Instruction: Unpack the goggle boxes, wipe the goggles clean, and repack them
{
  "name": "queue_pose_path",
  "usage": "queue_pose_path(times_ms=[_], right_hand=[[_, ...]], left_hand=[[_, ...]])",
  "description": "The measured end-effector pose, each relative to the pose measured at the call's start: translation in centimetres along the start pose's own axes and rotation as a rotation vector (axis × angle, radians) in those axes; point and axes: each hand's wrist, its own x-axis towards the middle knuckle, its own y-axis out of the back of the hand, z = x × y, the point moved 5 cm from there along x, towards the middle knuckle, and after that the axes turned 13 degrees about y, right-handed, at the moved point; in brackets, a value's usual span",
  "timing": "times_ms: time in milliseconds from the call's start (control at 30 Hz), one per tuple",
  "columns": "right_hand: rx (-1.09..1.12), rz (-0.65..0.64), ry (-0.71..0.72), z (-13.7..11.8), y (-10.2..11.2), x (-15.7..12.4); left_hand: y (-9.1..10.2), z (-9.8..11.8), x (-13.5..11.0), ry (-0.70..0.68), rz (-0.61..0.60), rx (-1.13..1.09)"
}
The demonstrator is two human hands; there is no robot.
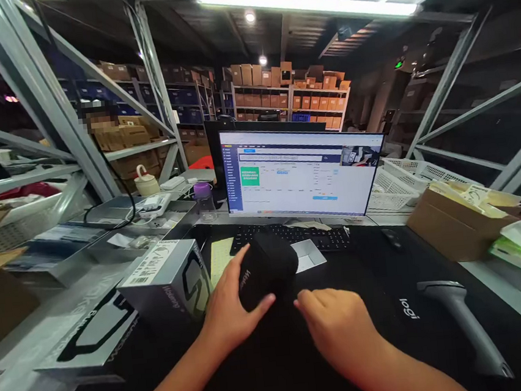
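Left hand (pixel 229 312) had the black soft item (pixel 267 268) on the bench (pixel 379 282), just in front of the keyboard (pixel 292 235) and right of the grey product box (pixel 168 284); cap or pouch, couldn't tell.

Left grip was wrapped on it: fingers along the left flank, thumb across the near edge; a light cupping hold, not a squeeze. Right hand (pixel 338 329) hovered just beside the near-right corner; grip apart, fingers loosely curled, touching nothing.

Orientation:
- long axis ran away from the person, skewed slightly right, toward the monitor (pixel 299 173);
- rounded end pointed at the keyboard, near end sat under the thumb;
- white lettering ran along the left flank, readable from the left side;
- domed top faced up, underside hidden.

Doing this step well, my read:
- soft body, so it would likely deform under a one-sided pinch; better to support both flanks, with the right hand taking the free side;
- keep it low over the bench and clear of the keyboard edge;
- the box sat just beside the left wrist; watch the elbow swing so it doesn't get knocked;
- the barcode scanner (pixel 461 323) lay well apart at right; if the item needs turning, turn it about the long axis so the lettering stays visible.
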Motion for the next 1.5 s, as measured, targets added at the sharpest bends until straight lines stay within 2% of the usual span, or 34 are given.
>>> queue_pose_path(times_ms=[133, 267, 367, 467, 533, 633, 667, 733, 800, 833, 900, 1000, 1133, 1267, 1367, 1500], right_hand=[[-0.111, -0.146, 0.084, -4.9, -3.1, -1.1], [-0.084, -0.306, 0.175, -9.0, -8.3, -2.6], [-0.013, -0.425, 0.103, -9.3, -11.3, -2.7], [0.152, -0.558, -0.04, -7.2, -12.6, -2.0], [0.213, -0.598, -0.09, -5.2, -11.9, -1.4], [0.235, -0.586, -0.145, -1.7, -8.2, -0.9], [0.293, -0.544, -0.179, -0.7, -6.6, -0.8], [0.603, -0.323, -0.272, 0.7, -3.4, -0.5], [0.891, -0.133, -0.278, 1.2, -1.6, -0.2], [0.957, -0.086, -0.25, 1.2, -1.4, 0.0], [0.95, -0.061, -0.207, 1.3, -2.1, 0.0], [0.873, -0.096, -0.269, 2.1, -4.2, -0.3], [0.852, -0.237, -0.316, 2.4, -5.4, -0.7], [0.781, -0.428, -0.214, 0.6, -5.4, -0.7], [0.669, -0.522, -0.134, -0.7, -5.2, -0.8], [0.544, -0.579, -0.117, -1.0, -4.8, -1.2]], left_hand=[[-0.3, -0.4, 0.4, 0.199, -0.015, -0.338], [-0.2, -0.9, 0.8, 0.535, 0.07, -0.898], [-0.4, -0.7, 0.9, 0.739, 0.047, -1.199], [-1.0, -0.1, 0.6, 0.878, -0.058, -1.325], [-1.5, 0.0, 0.2, 0.967, -0.108, -1.398], [-1.9, -0.2, 0.2, 0.953, -0.1, -1.387], [-2.0, -0.3, 0.2, 0.926, -0.089, -1.372], [-2.5, -0.4, 0.3, 0.875, -0.08, -1.357], [-3.1, -0.4, 0.0, 0.834, -0.059, -1.36], [-3.4, -0.3, -0.2, 0.813, -0.044, -1.365], [-3.8, 0.0, -0.8, 0.749, -0.026, -1.359], [-4.2, 0.5, -2.3, 0.668, -0.063, -1.308], [-5.5, 0.5, -5.8, 0.757, -0.16, -1.301], [-6.4, 0.7, -9.3, 0.779, -0.124, -1.331], [-6.9, 0.9, -11.0, 0.825, -0.127, -1.333], [-7.7, 1.0, -12.3, 0.92, -0.179, -1.347]])
